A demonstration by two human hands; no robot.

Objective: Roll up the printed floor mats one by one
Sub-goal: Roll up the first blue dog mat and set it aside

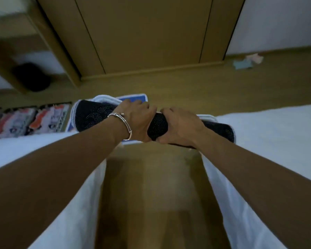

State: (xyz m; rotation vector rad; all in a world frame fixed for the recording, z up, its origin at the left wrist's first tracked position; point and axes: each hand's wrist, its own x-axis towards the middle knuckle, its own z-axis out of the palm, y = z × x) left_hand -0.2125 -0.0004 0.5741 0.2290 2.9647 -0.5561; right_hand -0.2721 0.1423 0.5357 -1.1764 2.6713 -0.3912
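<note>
- The rolled mat (92, 115) lies across the middle of the frame, running from left of centre to right of centre, with its dark dotted backing turned outward and a white stitched edge at its left end.
- The left hand (138, 121) grasps the roll from above just left of its middle, fingers curled over the far side.
- The right hand (180, 128) grasps the roll just beside the left hand, fingers wrapped over the top and the thumb tucked under the near side.
- A short stretch of dark backing shows between the two hands, which nearly touch.
- A silver bracelet (122, 126) sits on the left wrist.
- A blue printed part of the mat (133, 98) with a white border peeks out beyond the left hand, at the far side of the roll.
- More printed mats (31, 121) in orange, white and pink lie flat on the wooden floor (151, 186) at the middle left edge.
- White fabric (276, 126) spreads under both forearms at the lower left and right.
- A wooden door (147, 33) fills the upper centre.
- A blurred dark object (31, 77) sits in the upper left.
- Small pastel scraps (248, 61) lie on the floor in the upper right.
</note>
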